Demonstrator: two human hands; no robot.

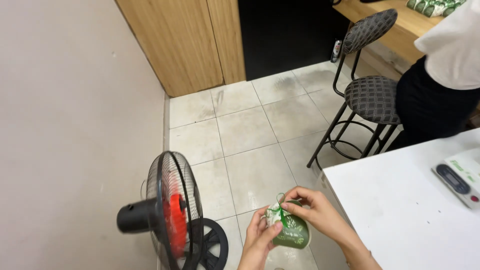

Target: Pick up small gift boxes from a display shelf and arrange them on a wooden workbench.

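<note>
Both hands grip a small green-and-white paper cup (290,230) over the tiled floor (250,150): left hand (257,240) clasping its side, right hand (317,212) pinching a green strip at the rim. Standing fan (170,215) to the left; white bench (400,205) to the right.

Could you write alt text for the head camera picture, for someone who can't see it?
Two hands, left hand and right hand, hold a small green and white pouch over a tiled floor. A standing fan is at left, a white table at right, a bar stool beyond.
</note>
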